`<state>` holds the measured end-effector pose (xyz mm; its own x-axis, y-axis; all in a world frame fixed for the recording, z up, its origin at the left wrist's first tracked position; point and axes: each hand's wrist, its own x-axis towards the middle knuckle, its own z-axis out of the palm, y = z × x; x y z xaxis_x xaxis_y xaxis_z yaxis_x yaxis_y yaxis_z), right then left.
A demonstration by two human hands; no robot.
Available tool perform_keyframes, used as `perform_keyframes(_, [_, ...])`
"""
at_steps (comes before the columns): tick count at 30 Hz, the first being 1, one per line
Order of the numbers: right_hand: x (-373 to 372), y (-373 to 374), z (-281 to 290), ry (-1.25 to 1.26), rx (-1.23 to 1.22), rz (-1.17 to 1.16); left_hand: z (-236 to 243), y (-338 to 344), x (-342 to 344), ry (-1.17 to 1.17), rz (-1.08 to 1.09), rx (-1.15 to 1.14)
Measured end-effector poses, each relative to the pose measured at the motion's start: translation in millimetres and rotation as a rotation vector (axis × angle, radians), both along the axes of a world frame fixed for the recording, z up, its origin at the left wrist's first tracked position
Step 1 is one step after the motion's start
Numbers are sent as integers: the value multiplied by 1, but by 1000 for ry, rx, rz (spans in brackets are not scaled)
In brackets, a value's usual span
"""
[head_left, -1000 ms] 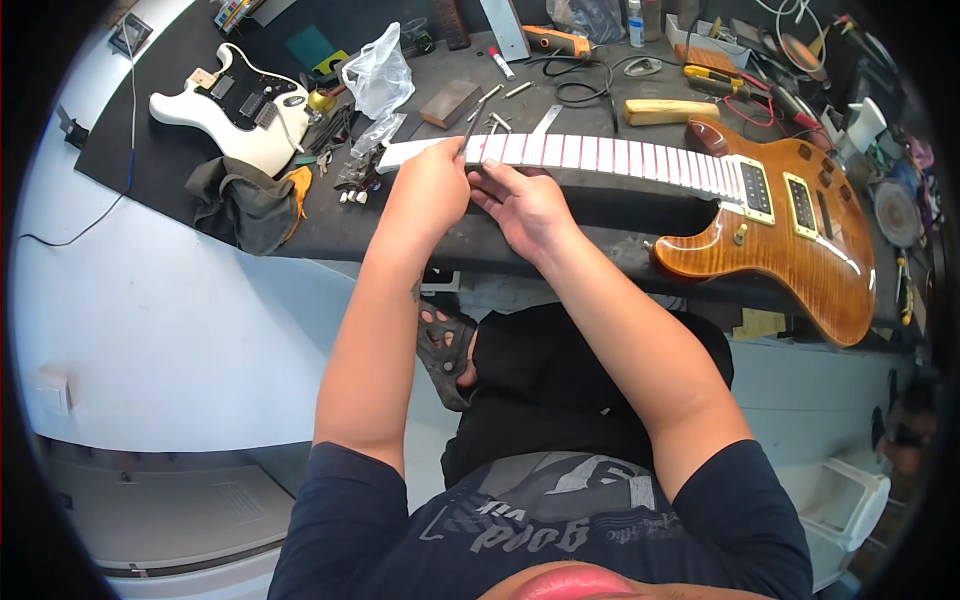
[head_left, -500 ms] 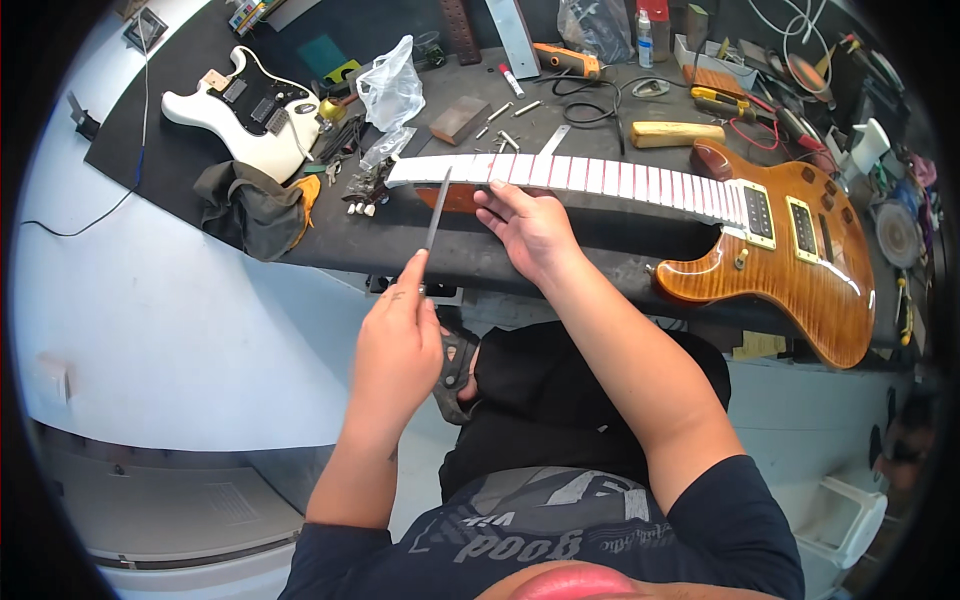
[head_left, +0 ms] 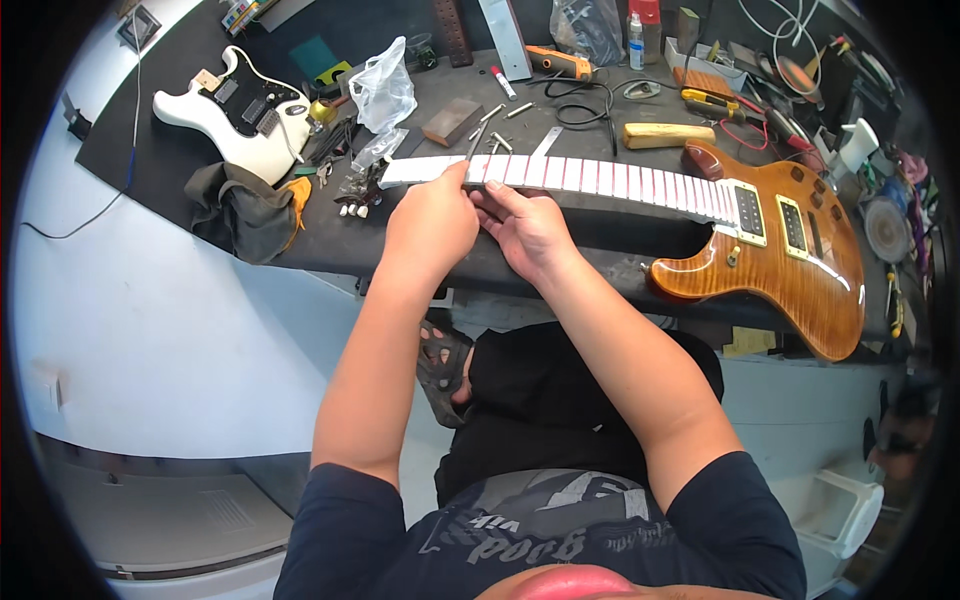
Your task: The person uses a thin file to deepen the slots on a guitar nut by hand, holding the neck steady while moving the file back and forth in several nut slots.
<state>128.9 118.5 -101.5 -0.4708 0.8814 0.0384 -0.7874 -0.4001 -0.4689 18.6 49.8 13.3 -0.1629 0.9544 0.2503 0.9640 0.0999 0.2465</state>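
An amber electric guitar (head_left: 790, 255) lies across the bench with its neck pointing left. White tape strips cover its fretboard (head_left: 605, 177), with thin reddish fret lines showing between them. My left hand (head_left: 432, 220) is closed around a slim metal file (head_left: 480, 138), index finger stretched along it. The file crosses the fretboard toward its headstock end, its tip reaching past the far edge; my hand hides the rest. Just to the right, my right hand (head_left: 530, 228) grips the neck, thumb at the near edge and fingers underneath, partly hidden.
Left on the bench are a white guitar body (head_left: 215, 125) and a dark cloth (head_left: 240, 215). Behind the neck lie a clear plastic bag (head_left: 383, 88), a brown block (head_left: 452, 121), a wooden handle (head_left: 668, 135) and several small metal parts. Tools and cables crowd the right.
My left hand has moved up and forward, pushing the file across the fretboard. My right hand stays at the neck. The whole view has shifted slightly.
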Motion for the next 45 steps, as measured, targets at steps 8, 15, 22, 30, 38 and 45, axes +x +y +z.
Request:
perform_keyframes(8, [11, 7, -15, -45, 9, -65, -44, -78, 1, -183, -145, 129])
perform_keyframes(15, [-1, 2, -2, 7, 28, 0, -5, 6, -8, -113, -71, 77])
perform_keyframes(22, [9, 4, -11, -58, -4, -42, -43, -87, 4, -180, -116, 115])
perform_keyframes(30, [6, 5, -10, 15, 18, 1, -1, -19, 1, -242, -53, -7])
perform_keyframes(38, [6, 6, -5, -14, 42, -29, -5, -31, 11, -292, 12, 4])
perform_keyframes(45, [17, 8, -16, 17, -8, 3, -23, -51, 7, -401, -75, 48])
